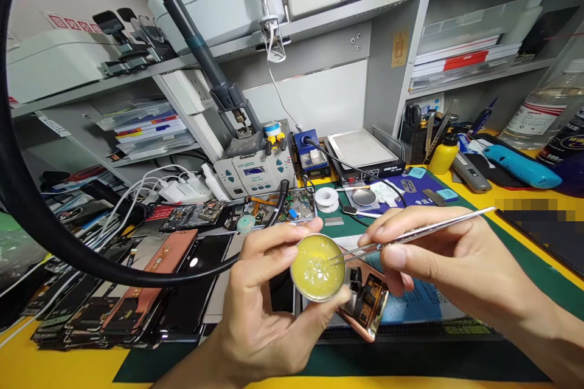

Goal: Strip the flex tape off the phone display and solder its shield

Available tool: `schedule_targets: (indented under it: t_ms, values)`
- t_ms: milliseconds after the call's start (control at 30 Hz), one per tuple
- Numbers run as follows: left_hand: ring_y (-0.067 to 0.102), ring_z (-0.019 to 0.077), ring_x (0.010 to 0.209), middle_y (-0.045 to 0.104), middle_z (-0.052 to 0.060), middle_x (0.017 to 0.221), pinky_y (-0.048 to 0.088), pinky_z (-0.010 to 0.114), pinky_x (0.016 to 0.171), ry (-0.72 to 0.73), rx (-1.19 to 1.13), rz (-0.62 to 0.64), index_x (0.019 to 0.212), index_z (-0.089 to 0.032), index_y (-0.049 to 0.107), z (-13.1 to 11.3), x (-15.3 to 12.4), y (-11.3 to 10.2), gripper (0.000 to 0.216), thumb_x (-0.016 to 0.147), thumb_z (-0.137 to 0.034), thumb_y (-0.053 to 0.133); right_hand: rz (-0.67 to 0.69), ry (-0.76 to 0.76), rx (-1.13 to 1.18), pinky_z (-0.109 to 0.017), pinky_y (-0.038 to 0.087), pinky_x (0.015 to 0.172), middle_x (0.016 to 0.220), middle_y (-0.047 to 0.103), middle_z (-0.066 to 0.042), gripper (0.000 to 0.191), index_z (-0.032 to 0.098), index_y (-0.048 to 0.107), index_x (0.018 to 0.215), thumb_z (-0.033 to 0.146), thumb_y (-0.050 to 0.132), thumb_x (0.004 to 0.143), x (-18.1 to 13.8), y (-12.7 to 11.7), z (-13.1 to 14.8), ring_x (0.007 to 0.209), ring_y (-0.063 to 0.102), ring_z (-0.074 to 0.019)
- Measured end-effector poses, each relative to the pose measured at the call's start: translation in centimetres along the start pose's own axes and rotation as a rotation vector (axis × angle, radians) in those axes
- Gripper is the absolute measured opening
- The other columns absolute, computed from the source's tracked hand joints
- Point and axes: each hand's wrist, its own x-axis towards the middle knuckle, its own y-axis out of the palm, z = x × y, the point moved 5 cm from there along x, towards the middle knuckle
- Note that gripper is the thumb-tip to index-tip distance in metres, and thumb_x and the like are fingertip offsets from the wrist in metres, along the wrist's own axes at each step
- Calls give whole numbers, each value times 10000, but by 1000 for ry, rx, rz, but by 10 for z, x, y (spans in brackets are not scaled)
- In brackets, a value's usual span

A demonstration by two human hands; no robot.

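Note:
My left hand (pixel 274 298) grips a small round metal tin (pixel 295 282) by its rim, tilted so that its inside faces me. Yellow, glossy flux paste (pixel 314 258) fills the tin, its surface uneven in the middle. Between the thumb and fingers of my right hand (pixel 433 255) is a pair of metal tweezers (pixel 410 234), pointing left. Their tips reach into the paste. Below and behind the tin lies an opened phone (pixel 371 304) with a copper-coloured frame, partly covered by my hands.
Stacked phone parts (pixel 137 292) cover the left side. A hot-air station (pixel 255 170) with a thick black hose (pixel 59 237) stands behind. A solder spool (pixel 326 199), a hot plate (pixel 365 155) and a yellow bottle (pixel 443 155) sit further back. A dark phone (pixel 542 243) lies at right.

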Motion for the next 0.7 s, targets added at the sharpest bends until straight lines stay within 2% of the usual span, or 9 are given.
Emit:
schedule_targets:
  t_ms: [700]
  values:
    - [688, 322, 1254, 537, 111, 1333, 600, 516, 1117, -13, 5, -22, 1346, -153, 492, 0, 0, 2, 784, 686, 112, 821, 6, 49, 43, -209, 604, 507, 908, 778, -13, 95, 304, 848, 930, 228, 830, 876, 0, 0, -4, 560, 701, -110]
